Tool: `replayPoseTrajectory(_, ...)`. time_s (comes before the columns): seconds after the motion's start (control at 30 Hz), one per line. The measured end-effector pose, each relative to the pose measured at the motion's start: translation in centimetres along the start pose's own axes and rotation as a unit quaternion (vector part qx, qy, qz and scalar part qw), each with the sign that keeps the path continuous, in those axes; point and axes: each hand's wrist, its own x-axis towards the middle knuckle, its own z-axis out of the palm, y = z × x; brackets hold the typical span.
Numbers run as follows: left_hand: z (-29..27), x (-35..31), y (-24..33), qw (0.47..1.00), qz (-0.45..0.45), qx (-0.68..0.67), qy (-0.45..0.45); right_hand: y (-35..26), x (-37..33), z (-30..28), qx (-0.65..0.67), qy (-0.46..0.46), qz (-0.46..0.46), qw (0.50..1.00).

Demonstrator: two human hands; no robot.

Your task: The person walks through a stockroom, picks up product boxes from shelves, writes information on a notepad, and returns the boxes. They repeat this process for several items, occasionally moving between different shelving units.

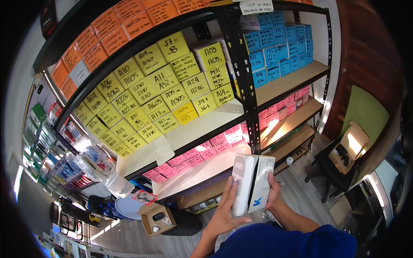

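Observation:
A flat white box (pixel 244 180) and a second white and grey box (pixel 262 180) are held together upright in front of a black shelving unit. My left hand (pixel 226 213) grips the left side and underside of the white box. My right hand (pixel 274 191) holds the right edge of the grey-and-white box. Both forearms rise from the lower edge above a blue sleeve (pixel 279 243).
The black shelving unit (pixel 241 77) carries rows of small boxes with yellow (pixel 163 94), orange (pixel 107 34), blue (pixel 275 47) and pink (pixel 202 152) labels. An open cardboard box (pixel 157 217) sits on the floor at lower left. An office chair (pixel 340 163) with a cardboard box stands at right.

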Motion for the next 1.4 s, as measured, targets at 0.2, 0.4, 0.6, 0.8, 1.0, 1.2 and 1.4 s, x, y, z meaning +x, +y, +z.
replayPoseTrajectory(0.2,4.0,7.7,-0.2,0.99,-0.122,-0.014,0.069,-4.1,5.7,-3.1,-0.01,-0.021,0.039,0.999)
replayPoseTrajectory(0.4,5.6,11.4,0.7,0.977,-0.028,0.19,0.094,-7.4,9.9,0.2,-0.053,-0.08,0.092,0.991)
replayPoseTrajectory(0.6,1.6,11.6,5.1,0.934,0.044,0.336,0.109,-10.1,14.3,5.3,0.114,-0.145,0.229,0.956)
replayPoseTrajectory(0.8,-0.6,13.1,5.5,0.825,0.173,0.508,0.176,-10.6,16.6,11.2,0.114,-0.202,0.288,0.929)
replayPoseTrajectory(1.0,-2.6,12.5,6.7,0.799,0.094,0.513,0.3,-11.3,18.6,14.7,0.103,-0.248,0.196,0.943)
replayPoseTrajectory(1.2,-6.2,6.7,-0.2,0.824,0.166,0.264,0.473,-14.7,20.5,15.6,-0.094,-0.412,0.007,0.906)
replayPoseTrajectory(1.4,-7.7,13.1,2.8,0.875,0.101,0.309,0.36,-19.3,22.1,15.3,-0.254,-0.386,-0.059,0.885)
